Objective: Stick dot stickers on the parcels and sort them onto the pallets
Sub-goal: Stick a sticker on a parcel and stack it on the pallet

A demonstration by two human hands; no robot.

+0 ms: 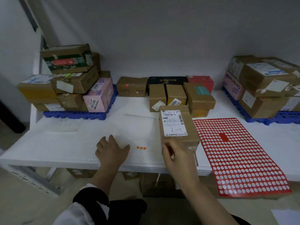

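Head view. The cardboard parcel [178, 125] lies on the white table [65, 143], just left of the red sticker sheet [235, 151]. Its long axis runs from the near edge toward the wall, and its shipping label [174, 123] faces up. The right hand [177, 155] covers the parcel's near end with its fingers [168, 147] curled. Motion blur hides whether they pinch anything.

The left hand [112, 151] rests flat on the table, fingers loosely spread and holding nothing. Three orange dot stickers [141, 148] lie in a row between the two hands.

The left blue pallet [73, 114] carries stacked cardboard parcels and a pink box [99, 95]. The right blue pallet [285, 116] carries a second stack. Unsorted boxes [167, 93] stand along the wall between the pallets. The sticker sheet overhangs the table's near edge.
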